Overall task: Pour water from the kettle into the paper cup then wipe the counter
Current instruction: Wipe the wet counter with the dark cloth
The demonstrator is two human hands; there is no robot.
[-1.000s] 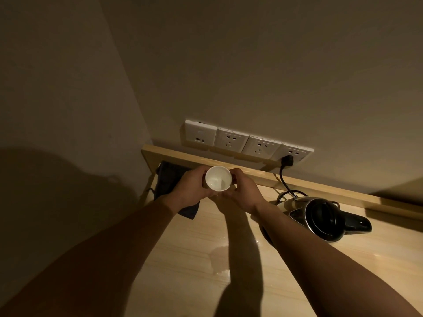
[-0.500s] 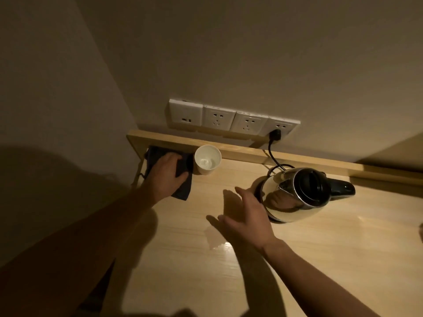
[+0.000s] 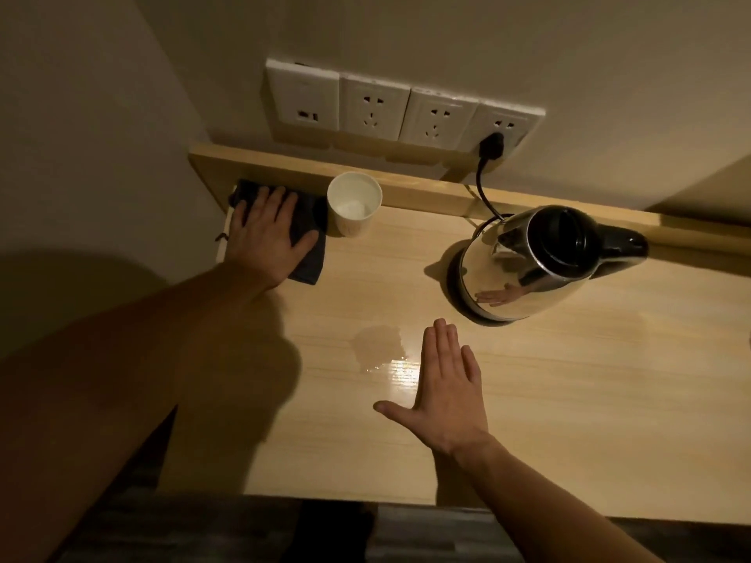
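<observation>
Head view: one paper cup point(image 3: 354, 204); one kettle point(image 3: 536, 262); one cloth point(image 3: 311, 237); two hands, left point(image 3: 266, 237), right point(image 3: 445, 390), both flat, fingers spread

Bare wooden counter point(image 3: 528, 400) open across the centre and right of the frame, small puddle point(image 3: 378, 345) mid-frame, steel kettle point(image 3: 528, 266) blocking the upper right, paper cup point(image 3: 354, 205) and dark cloth point(image 3: 311, 237) crowding the upper-left corner, power cord point(image 3: 483, 188) trailing along the back ledge.

Upright cup point(image 3: 354, 205), kettle point(image 3: 528, 264) apart.
</observation>
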